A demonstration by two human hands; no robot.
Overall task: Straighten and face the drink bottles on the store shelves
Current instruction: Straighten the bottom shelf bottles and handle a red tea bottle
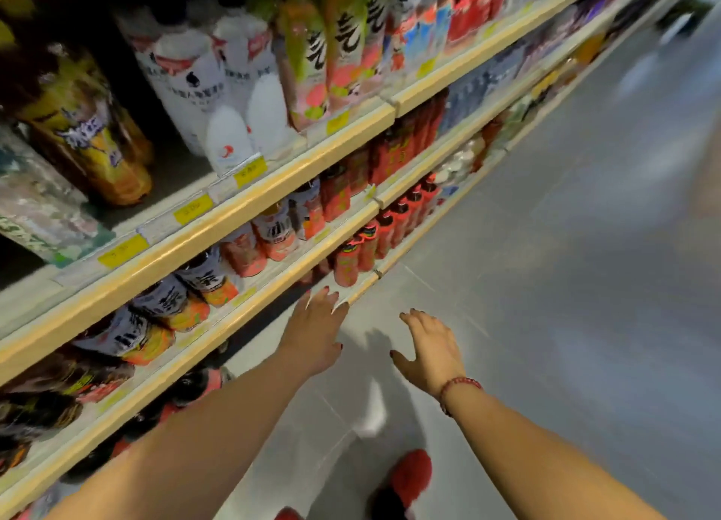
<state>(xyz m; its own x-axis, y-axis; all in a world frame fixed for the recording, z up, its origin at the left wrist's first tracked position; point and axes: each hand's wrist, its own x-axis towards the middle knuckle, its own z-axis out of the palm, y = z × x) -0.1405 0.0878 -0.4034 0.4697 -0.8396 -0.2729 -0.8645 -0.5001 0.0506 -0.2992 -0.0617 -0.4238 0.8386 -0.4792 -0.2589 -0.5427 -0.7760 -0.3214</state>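
Rows of drink bottles fill the wooden-edged store shelves on my left. White bottles [218, 90] and pink-green bottles [331, 59] stand on the upper shelf [273, 180]. Orange-and-white bottles [167, 305] line the middle shelf [273, 281], and red bottles [366, 242] sit on the bottom shelf. My left hand [318, 328] reaches forward with fingers straight, just in front of the bottom shelf's edge near the red bottles, holding nothing. My right hand [429, 347] hovers over the floor with fingers spread, also holding nothing. The view is motion-blurred.
A grey tiled aisle floor [546, 285] stretches to the right of the shelving. Yellow price tags [249, 170] line the shelf edges. My red slippers [409, 476] show at the bottom. Dark and yellow bottles [89, 129] stand at the upper left.
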